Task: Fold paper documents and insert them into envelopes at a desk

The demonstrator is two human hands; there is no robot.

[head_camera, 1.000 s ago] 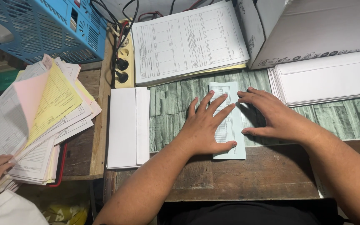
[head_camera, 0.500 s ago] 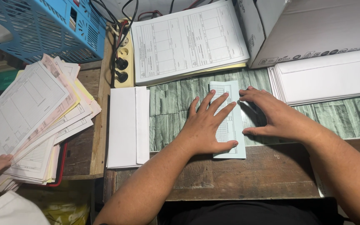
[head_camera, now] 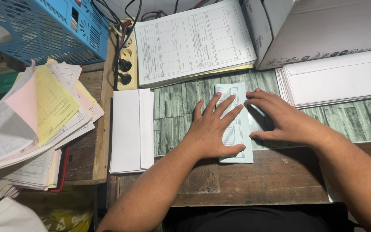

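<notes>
the folded pale-blue form (head_camera: 237,129) is laid on the tabletop (head_camera: 254,180), long axis running 12 to 6 o'clock. it is pinned by the left hand (head_camera: 213,131), fingers spread flat; the right hand (head_camera: 282,118), open, rests at its 3 o'clock edge. both hands are unchanged; the side sheaf (head_camera: 35,124) is found lifted.

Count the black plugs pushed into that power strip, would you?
2: both plugs sit one below the other in the power strip; cables above may hide more.
</notes>
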